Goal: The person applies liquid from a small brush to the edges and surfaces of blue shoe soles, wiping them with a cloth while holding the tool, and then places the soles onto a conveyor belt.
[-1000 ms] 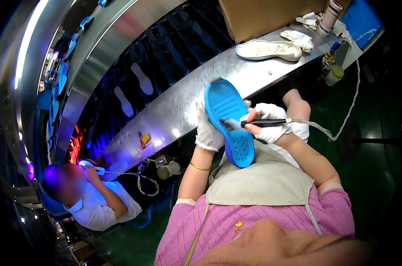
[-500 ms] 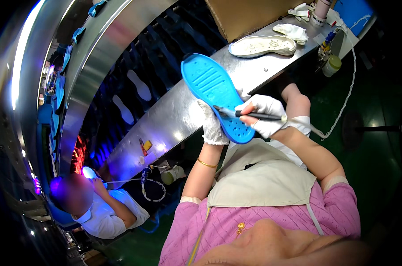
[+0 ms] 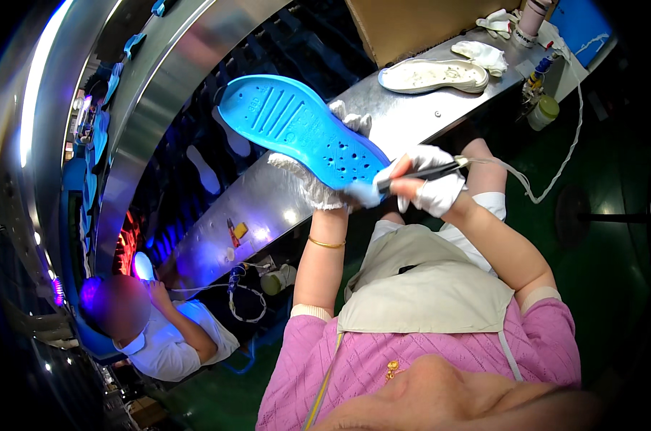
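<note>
A bright blue shoe sole lies across my left hand, over the metal bench. White-gloved fingers wrap the sole from beneath, showing past its far edge. Grooves mark the broad end, and small holes dot the end nearer my right hand. That hand wears a white glove with bare fingertips and is closed round a black-handled brush. A thin cord or hose trails from the handle. The brush's pale, blurred tip is at the near edge of the holed end; whether it touches is hard to tell.
The metal bench carries a stack of white soles and a crumpled white glove. A cardboard box stands behind them. Beyond the bench, more soles lie on a dark conveyor. Another person works farther left.
The blue sole has turned flatter and shifted left with my left hand. My right hand's brush has moved from the sole's middle to the near edge of its holed end.
</note>
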`<act>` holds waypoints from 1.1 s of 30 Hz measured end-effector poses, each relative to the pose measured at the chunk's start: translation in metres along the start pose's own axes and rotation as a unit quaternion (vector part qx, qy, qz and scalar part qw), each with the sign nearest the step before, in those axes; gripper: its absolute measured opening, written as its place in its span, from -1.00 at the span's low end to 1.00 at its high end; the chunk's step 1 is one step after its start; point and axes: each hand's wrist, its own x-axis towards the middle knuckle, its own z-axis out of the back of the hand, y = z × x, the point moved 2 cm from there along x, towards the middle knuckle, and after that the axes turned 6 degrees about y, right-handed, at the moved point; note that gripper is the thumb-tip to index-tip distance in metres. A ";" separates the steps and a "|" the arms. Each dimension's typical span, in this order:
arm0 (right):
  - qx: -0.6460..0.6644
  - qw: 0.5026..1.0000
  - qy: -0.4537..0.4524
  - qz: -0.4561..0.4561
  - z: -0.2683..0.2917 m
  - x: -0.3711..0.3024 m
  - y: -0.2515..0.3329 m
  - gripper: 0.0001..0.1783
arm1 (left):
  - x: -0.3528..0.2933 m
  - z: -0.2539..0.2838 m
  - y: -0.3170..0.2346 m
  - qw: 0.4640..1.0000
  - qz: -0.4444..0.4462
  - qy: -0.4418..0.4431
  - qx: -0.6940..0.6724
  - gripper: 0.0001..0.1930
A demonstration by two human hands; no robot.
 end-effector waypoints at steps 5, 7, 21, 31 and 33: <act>-0.145 0.980 -0.007 0.136 0.003 0.000 -0.005 -0.82 | 0.006 0.000 -0.011 0.998 0.008 0.040 0.046 0.15; -0.060 0.995 0.043 0.071 0.004 0.003 -0.010 -0.82 | 0.010 0.001 -0.014 0.995 -0.001 0.035 0.093 0.17; -0.240 0.968 0.062 -0.049 0.021 0.012 0.022 -0.88 | 0.035 -0.014 -0.023 0.897 0.269 0.089 0.338 0.15; -0.323 0.943 0.079 -0.029 0.014 0.017 0.024 -0.87 | 0.052 -0.008 -0.016 0.853 0.364 -0.078 0.366 -0.24; -0.347 0.921 0.055 -0.168 0.020 0.017 0.022 -0.92 | 0.053 -0.008 -0.017 0.822 0.356 -0.113 0.429 -0.32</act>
